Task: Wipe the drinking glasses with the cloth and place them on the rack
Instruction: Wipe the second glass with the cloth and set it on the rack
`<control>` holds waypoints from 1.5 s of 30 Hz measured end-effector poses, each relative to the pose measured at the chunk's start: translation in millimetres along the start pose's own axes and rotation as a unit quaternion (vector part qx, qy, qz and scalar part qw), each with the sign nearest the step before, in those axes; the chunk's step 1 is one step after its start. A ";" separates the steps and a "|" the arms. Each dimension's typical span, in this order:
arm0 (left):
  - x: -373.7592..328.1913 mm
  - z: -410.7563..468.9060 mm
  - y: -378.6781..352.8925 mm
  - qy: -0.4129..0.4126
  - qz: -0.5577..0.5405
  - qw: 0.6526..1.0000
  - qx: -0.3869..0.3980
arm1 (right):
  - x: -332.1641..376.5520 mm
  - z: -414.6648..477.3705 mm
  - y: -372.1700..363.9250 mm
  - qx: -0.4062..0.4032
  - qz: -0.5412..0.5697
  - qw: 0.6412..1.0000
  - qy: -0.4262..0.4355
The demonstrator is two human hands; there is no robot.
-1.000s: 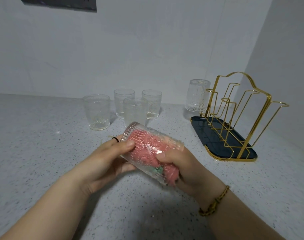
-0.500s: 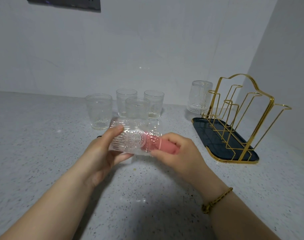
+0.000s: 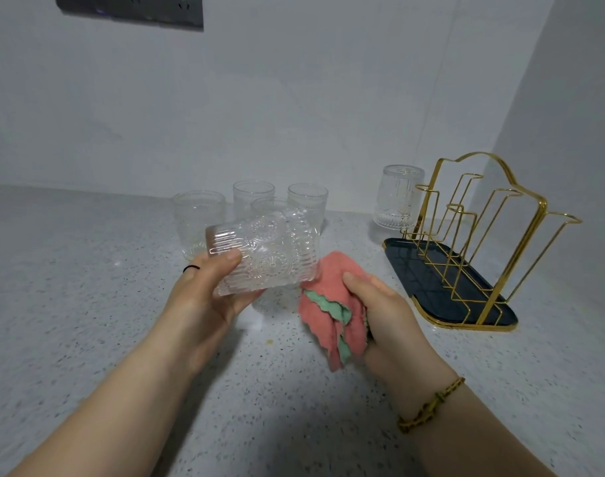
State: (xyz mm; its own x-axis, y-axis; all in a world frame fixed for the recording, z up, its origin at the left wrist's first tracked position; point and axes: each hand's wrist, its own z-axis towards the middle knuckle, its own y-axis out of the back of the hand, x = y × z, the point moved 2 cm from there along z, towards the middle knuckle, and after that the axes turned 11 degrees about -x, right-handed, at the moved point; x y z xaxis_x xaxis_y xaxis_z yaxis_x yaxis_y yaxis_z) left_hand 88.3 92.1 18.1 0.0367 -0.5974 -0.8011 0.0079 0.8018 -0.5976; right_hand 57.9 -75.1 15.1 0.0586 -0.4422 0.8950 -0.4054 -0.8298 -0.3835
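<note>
My left hand (image 3: 204,290) grips a clear patterned drinking glass (image 3: 266,253), held on its side above the counter with its mouth to the right. Just right of that mouth, my right hand (image 3: 380,311) holds a bunched pink and green cloth (image 3: 335,304), which is outside the glass. Several more clear glasses (image 3: 197,222) stand upright behind the held one. One glass (image 3: 397,197) hangs upside down on the far left peg of the gold wire rack (image 3: 480,235), which stands on a dark tray (image 3: 414,256).
The speckled grey counter (image 3: 87,304) meets white walls at the back and on the right, close behind the rack. A dark panel (image 3: 132,8) is mounted on the back wall at the top left.
My right hand has drawn the cloth out of the glass and moved right and down. My left hand has tipped the glass nearly level and lifted it a little.
</note>
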 end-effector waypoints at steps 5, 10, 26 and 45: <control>5.3 -2.8 -1.7 0.050 0.023 0.998 0.009 | 2.3 4.2 2.4 -0.031 0.036 0.999 -0.010; 17.1 -6.2 -3.2 0.102 0.048 0.993 0.040 | 8.1 8.0 4.8 -0.028 0.049 0.998 0.016; 20.1 -6.4 -2.0 0.154 0.063 0.980 0.110 | 7.4 0.6 -0.5 0.074 -0.217 0.930 0.288; 22.7 -7.3 -3.8 0.112 0.139 0.980 0.089 | -3.1 6.8 -0.3 0.021 -0.263 0.921 0.288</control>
State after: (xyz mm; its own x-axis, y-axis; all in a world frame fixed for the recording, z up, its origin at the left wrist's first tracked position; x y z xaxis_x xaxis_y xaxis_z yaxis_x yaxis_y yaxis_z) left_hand 81.7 75.4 1.9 -0.1582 -0.3280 -0.9313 0.2046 0.9118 -0.3559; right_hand 64.0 -75.7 10.9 -0.2621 0.2683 0.9270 -0.4236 -0.8951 0.1393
